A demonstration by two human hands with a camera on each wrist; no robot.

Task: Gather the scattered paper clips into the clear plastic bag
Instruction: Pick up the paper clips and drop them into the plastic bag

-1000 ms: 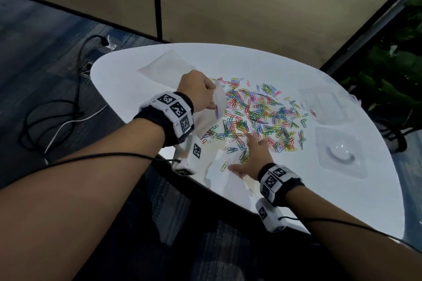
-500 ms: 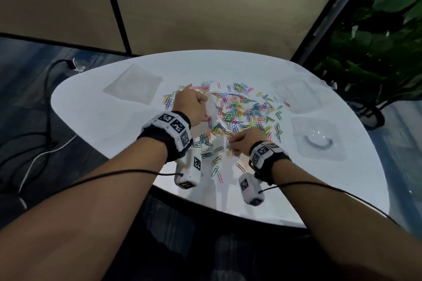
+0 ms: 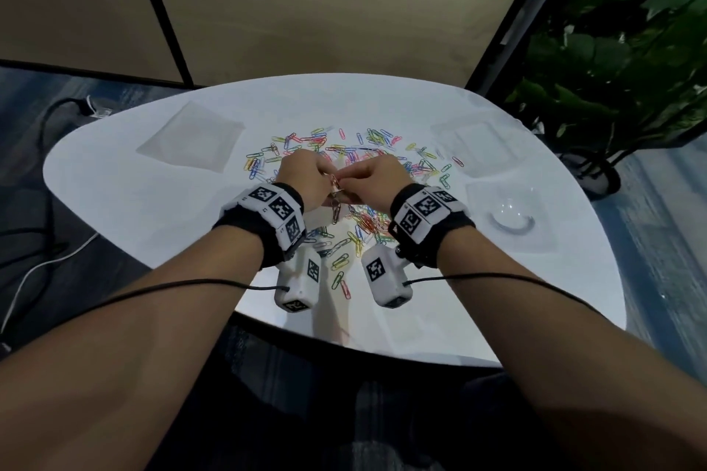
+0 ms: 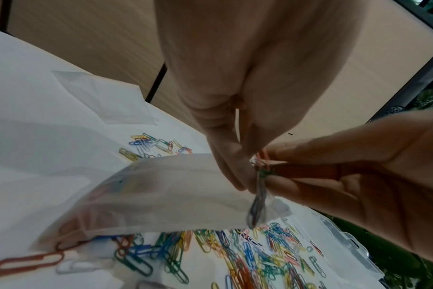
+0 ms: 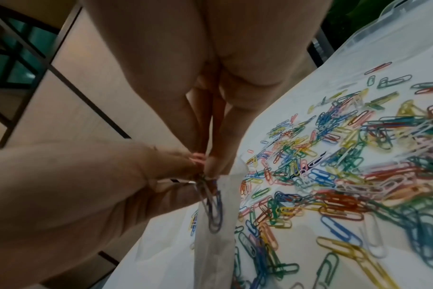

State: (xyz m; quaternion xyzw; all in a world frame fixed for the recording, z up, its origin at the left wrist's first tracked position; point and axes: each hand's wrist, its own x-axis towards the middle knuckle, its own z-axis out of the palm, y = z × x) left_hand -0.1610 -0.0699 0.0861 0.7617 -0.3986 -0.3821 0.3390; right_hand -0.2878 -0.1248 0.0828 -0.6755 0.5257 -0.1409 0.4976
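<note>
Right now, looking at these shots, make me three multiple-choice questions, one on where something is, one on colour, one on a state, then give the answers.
1. Where is the bag?
A. Flat at the table's far left
B. Held up over the clips
C. On the floor

2. What colour are the clips on the table?
A. All silver
B. All black
C. Mixed: blue, green, yellow, red, pink

3. What is the right hand doing?
A. Pinching a few clips at the bag's mouth
B. Lying flat on the table
C. Hanging by the person's side

Answers: 1 B, the left hand grips its top edge above the pile. 2 C, the right wrist view shows many colours. 3 A, its fingers hold clips beside the left hand's.
</note>
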